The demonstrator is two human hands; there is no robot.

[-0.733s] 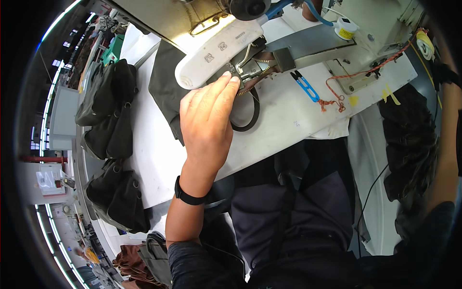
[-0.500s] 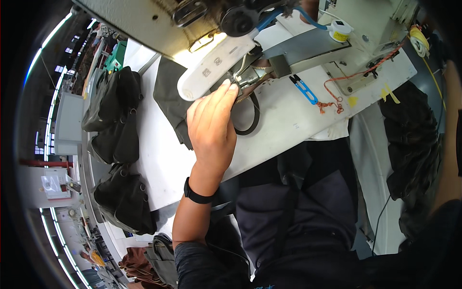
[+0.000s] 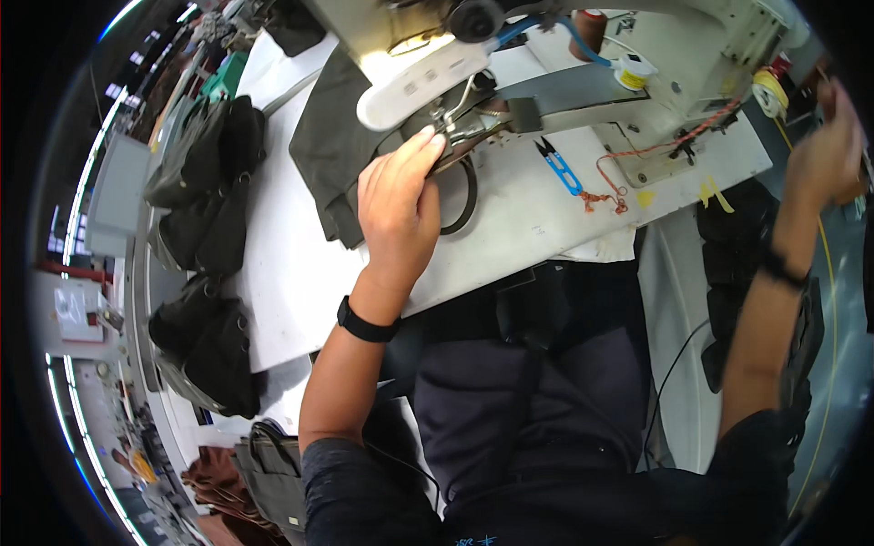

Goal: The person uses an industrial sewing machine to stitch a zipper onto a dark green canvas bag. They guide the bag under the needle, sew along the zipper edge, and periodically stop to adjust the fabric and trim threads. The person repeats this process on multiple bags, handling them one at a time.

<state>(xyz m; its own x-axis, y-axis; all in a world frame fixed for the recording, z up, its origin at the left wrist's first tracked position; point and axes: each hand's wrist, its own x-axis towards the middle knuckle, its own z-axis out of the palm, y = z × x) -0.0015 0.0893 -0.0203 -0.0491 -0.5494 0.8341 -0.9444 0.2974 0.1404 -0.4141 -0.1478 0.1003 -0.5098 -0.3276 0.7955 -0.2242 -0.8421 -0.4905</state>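
Logged from my remote seat, left to right:

Item: dark bags [image 3: 205,350], metal rings on the front ones, in a row along the left side of the white counter [image 3: 282,291]

Item: brown cloth [image 3: 223,487], heaped, lower left; just beside it, a dark bag with handles [image 3: 273,478]

Item: dark cloth piece [image 3: 332,146], on the counter, its left part spread out, its right part running under the sewing machine's head

Item: left hand [image 3: 398,205], black band at the wrist; fingers close together, tips at the cloth just beside the presser foot [image 3: 464,135]; whether the grip pinches the cloth or only rests there, I cannot tell

Item: dark strap [image 3: 472,196], curved in a loop on the counter, right of that hand

Item: blue thread snips [image 3: 560,169], tips apart, touching a tangle of orange-red cord [image 3: 601,197]

Item: brown thread cone [image 3: 589,36], upright, behind the machine arm

Item: sewing machine [image 3: 710,55], pale body, toward the upper right

Item: right hand [image 3: 824,150], raised at far right, well apart from the cloth, blurred; I cannot tell whether its grip is closed or holding anything
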